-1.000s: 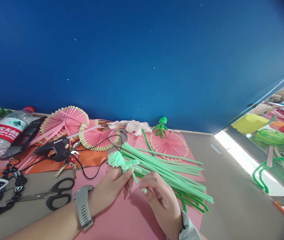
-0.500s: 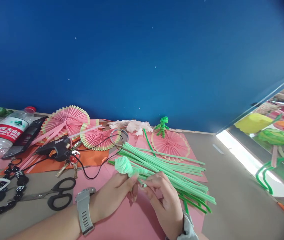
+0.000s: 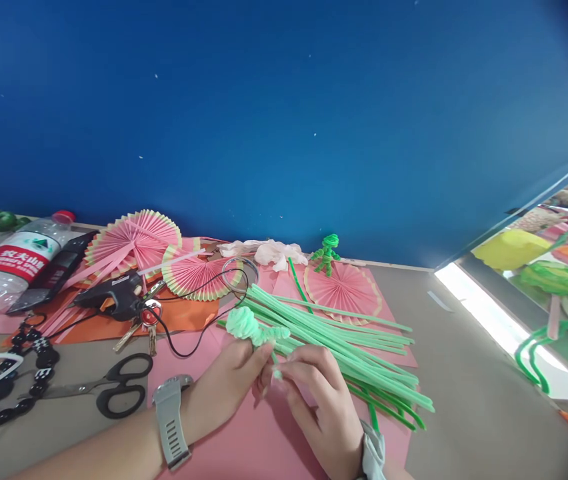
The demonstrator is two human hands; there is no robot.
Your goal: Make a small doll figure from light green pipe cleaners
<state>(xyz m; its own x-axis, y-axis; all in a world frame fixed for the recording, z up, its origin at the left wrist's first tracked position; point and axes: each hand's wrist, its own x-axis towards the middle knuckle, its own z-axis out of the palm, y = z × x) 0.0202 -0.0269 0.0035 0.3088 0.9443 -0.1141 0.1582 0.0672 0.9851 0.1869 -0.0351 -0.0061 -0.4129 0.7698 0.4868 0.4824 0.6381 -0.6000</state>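
A light green pipe-cleaner figure (image 3: 243, 325), with a coiled round head and a wound arm sticking out to the right, is gripped by my left hand (image 3: 237, 377). Thumb and fingers close around its lower part, which is hidden. My right hand (image 3: 319, 400) pinches the tip of a light green pipe-cleaner end hanging below the figure. Just behind my hands lies a bundle of light green pipe cleaners (image 3: 344, 347), with a few darker green ones beneath. A finished-looking dark green pipe-cleaner figure (image 3: 327, 255) stands against the blue panel.
Pink paper (image 3: 264, 447) lies under my hands. To the left are scissors (image 3: 124, 387), a black glue gun (image 3: 114, 297), keys (image 3: 151, 323), a beaded strap (image 3: 41, 373) and a plastic bottle (image 3: 19, 257). Folded pink paper fans (image 3: 134, 240) lie toward the blue panel (image 3: 284, 120).
My right hand has shifted slightly left and down with the pipe-cleaner end. The figure's wound arm now shows more clearly above my left hand.
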